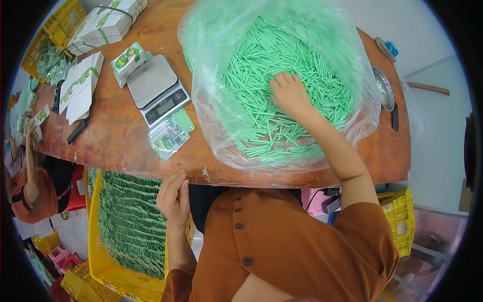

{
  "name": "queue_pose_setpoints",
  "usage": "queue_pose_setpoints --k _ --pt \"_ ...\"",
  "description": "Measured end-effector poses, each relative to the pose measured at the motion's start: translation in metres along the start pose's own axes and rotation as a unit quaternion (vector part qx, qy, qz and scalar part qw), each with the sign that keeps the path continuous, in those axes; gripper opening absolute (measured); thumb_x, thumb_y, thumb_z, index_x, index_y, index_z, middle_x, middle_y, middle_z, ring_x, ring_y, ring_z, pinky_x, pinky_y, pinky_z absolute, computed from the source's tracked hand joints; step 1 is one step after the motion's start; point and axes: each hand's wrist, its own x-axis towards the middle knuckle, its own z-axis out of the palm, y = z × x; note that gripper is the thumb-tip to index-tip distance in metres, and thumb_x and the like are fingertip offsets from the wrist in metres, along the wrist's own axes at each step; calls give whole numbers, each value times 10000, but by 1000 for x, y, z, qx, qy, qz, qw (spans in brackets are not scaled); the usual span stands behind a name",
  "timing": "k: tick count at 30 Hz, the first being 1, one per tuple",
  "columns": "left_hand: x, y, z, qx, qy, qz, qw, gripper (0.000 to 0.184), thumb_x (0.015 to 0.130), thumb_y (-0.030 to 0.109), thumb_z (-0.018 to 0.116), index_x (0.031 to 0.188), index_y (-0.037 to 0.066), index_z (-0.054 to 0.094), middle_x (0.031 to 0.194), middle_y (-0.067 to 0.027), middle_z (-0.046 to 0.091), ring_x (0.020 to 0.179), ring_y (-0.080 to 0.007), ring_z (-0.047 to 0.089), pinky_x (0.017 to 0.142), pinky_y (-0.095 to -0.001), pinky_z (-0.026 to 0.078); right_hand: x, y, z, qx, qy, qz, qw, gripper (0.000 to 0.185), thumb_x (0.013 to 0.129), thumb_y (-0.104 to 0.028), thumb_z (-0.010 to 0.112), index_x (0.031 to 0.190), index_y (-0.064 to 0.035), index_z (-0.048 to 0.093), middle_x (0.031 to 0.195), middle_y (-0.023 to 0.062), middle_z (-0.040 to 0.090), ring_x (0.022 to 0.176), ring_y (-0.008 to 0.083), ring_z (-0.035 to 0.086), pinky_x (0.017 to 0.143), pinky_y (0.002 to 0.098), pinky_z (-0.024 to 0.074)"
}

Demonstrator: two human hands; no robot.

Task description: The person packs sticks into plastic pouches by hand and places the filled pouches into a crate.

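Note:
A large clear plastic bag (211, 128) lies open on the table, holding a heap of thin green sticks (261, 55). My right hand (291, 94) reaches into the heap, its fingers curled down among the sticks; how many it grips is hidden. At the table's front edge, my left hand (173, 197) has its fingers curled together near the thumb, with nothing visible in them. Left of the bag is a digital scale (153, 83). Flat printed packets (171, 136), green and clear, lie just in front of it.
A yellow crate (95, 236) of green packets stands below the table edge at left. White cartons (80, 90), a black-handled tool (79, 131) and small boxes (130, 59) lie on the table's left side. A metal bowl (383, 90) sits right. Another person (35, 186) works at far left.

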Motion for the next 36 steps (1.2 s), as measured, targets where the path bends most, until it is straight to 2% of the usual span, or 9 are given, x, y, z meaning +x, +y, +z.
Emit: queue_pose_setpoints --k 8,13,19,25,27,31,32,34,36 --pt "1 -1 3 -10 -38 24 999 120 744 -55 615 861 -27 616 857 -135 630 760 -246 608 678 -301 481 6 29 12 76 -72 16 994 126 727 -133 522 805 -35 504 806 87 546 810 254 512 697 379 388" --pt "8 4 1 -33 -12 -30 999 121 747 -58 609 865 -34 621 854 -129 636 743 -231 611 660 -277 476 26 52 -20 512 -213 147 819 237 877 -224 477 953 0 502 798 97 556 804 223 513 759 333 395" --pt "59 22 42 -154 -99 61 981 84 752 -20 611 833 -34 627 818 -146 633 739 -249 619 656 -292 477 18 55 -26 506 -319 186 779 287 897 -254 486 1024 2 509 880 62 574 848 157 506 782 289 397" --pt "170 63 134 -16 -7 204 979 475 820 177 574 1237 -2 431 1256 -216 437 1176 -336 407 979 -376 312 0 38 -47 448 -178 167 860 387 859 -286 547 1125 -9 497 1001 189 586 863 272 569 778 340 435" --pt "176 73 190 -1 -191 161 968 595 841 288 536 1322 16 316 1341 -214 336 1259 -367 285 1034 -403 225 1 37 -30 499 -121 10 858 370 856 -273 538 1124 -21 492 972 195 594 847 293 573 754 357 443" --pt "189 86 210 -209 -128 112 963 700 862 431 482 1354 -2 236 1328 -217 357 1255 -355 300 1047 -432 189 9 42 -76 458 -207 258 825 236 885 -220 484 995 -25 560 846 161 602 771 236 570 706 337 436" --pt "193 86 221 -210 -129 117 962 700 862 431 482 1354 -2 236 1328 -217 357 1255 -355 300 1047 -432 189 2 50 -60 594 -41 236 768 238 904 -223 463 955 -14 567 847 110 592 795 167 543 737 304 413" --pt "196 103 230 -690 -190 -209 666 729 891 491 405 1381 14 150 1319 -204 371 1251 -308 311 1056 -414 163 3 29 -34 666 91 221 706 256 909 -239 462 969 -9 557 860 93 585 825 147 524 762 297 400" --pt "189 124 228 -735 -141 -305 589 757 898 539 337 1391 24 83 1299 -187 391 1235 -269 325 1056 -398 154 6 14 -33 764 220 227 563 298 913 -280 464 984 -4 550 909 80 570 913 129 476 816 302 370"
